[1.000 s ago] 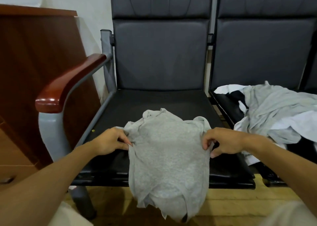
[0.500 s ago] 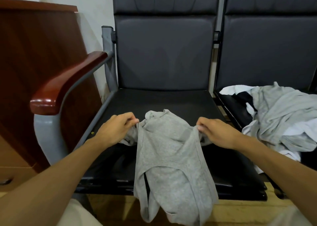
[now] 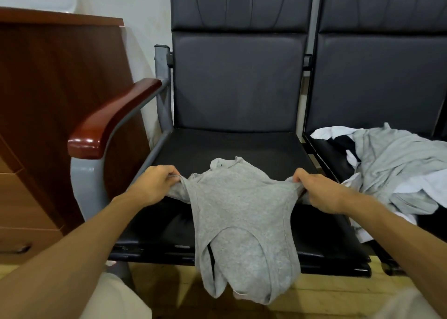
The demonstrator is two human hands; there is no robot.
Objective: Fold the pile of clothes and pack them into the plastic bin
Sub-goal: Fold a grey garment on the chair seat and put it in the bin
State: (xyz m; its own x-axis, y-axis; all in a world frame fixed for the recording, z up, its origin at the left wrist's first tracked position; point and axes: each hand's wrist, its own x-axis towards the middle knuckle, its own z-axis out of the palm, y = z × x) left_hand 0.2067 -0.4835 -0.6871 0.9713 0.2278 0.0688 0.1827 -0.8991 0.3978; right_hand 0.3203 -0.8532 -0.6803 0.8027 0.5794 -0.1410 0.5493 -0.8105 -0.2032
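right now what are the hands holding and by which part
Both hold the grey garment: the left hand pinches its upper left edge, the right hand its upper right edge.

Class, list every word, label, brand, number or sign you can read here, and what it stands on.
None can be read. The grey garment, the clothes pile, the black chair and the wooden cabinet show no lettering, logo or number.
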